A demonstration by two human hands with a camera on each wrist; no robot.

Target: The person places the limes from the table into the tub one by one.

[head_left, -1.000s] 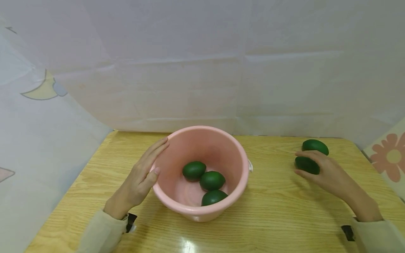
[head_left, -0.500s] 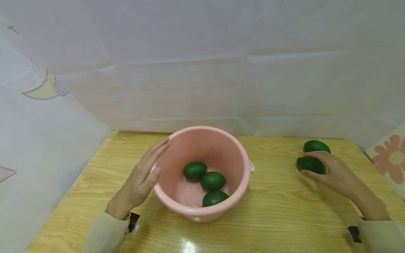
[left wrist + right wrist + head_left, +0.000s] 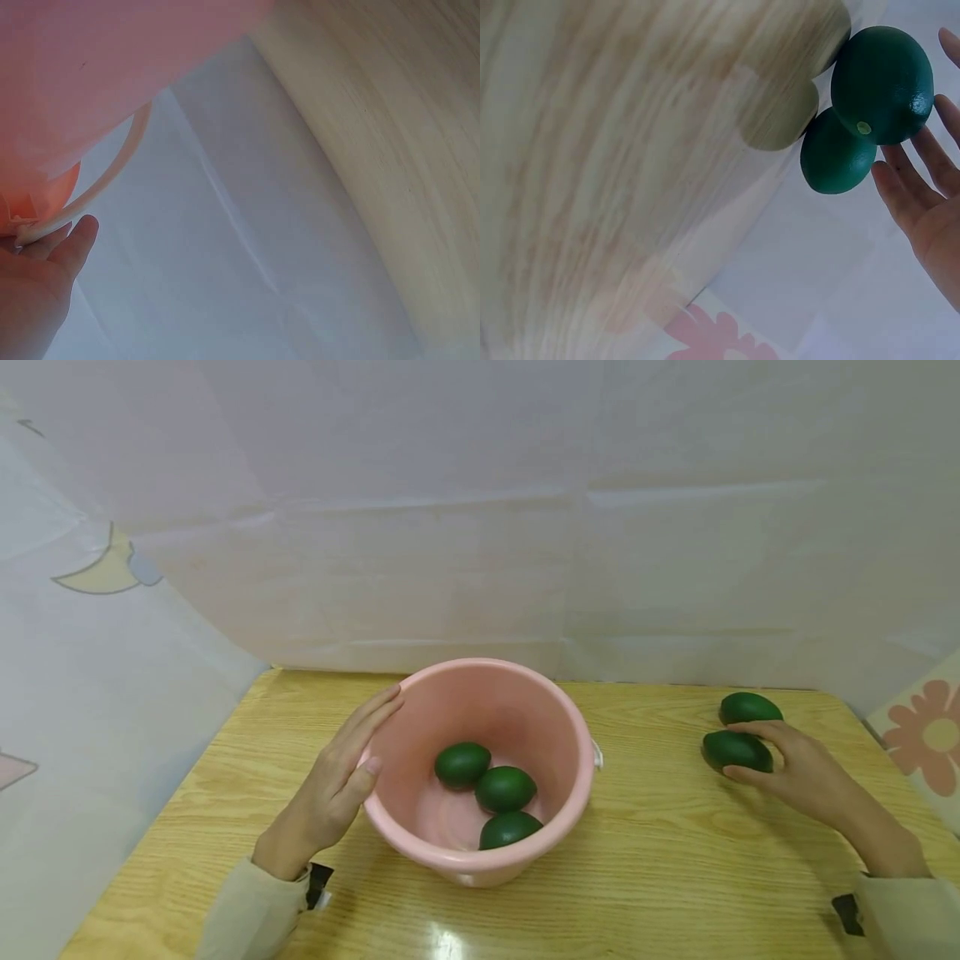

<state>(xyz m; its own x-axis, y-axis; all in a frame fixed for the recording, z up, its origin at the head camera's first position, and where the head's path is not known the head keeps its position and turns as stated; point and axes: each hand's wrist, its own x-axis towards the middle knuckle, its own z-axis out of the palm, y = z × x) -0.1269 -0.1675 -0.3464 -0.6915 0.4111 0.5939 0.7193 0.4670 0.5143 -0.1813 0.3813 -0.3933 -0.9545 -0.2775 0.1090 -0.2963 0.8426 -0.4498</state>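
A pink bucket (image 3: pixel 558 827) stands upright on the table with several dark green oval fruits, perhaps avocados, inside, one (image 3: pixel 504 789) in the middle. My left hand (image 3: pixel 330 785) rests against the bucket's left rim, its fingers straight and the thumb on the edge. At the right, another green fruit (image 3: pixel 735 753) lies on the table. My right hand (image 3: pixel 798 772) is spread beside it, index finger above and thumb below, with a gap at the palm. The right wrist view shows the fingers (image 3: pixel 937 161) close to that fruit; contact is unclear. Just behind it lies a further fruit (image 3: pixel 750 706).
The wooden table (image 3: pixel 637 877) ends at a pale cloth wall (image 3: pixel 465 585) at the back. A white handle fitting (image 3: pixel 597 754) sticks out at the bucket's right. The bucket's handle (image 3: pixel 112 172) hangs near the left hand in the left wrist view.
My right hand has shifted rightward, uncovering more of the nearer fruit, which lies almost where it was. The left hand and the bucket stay in place.
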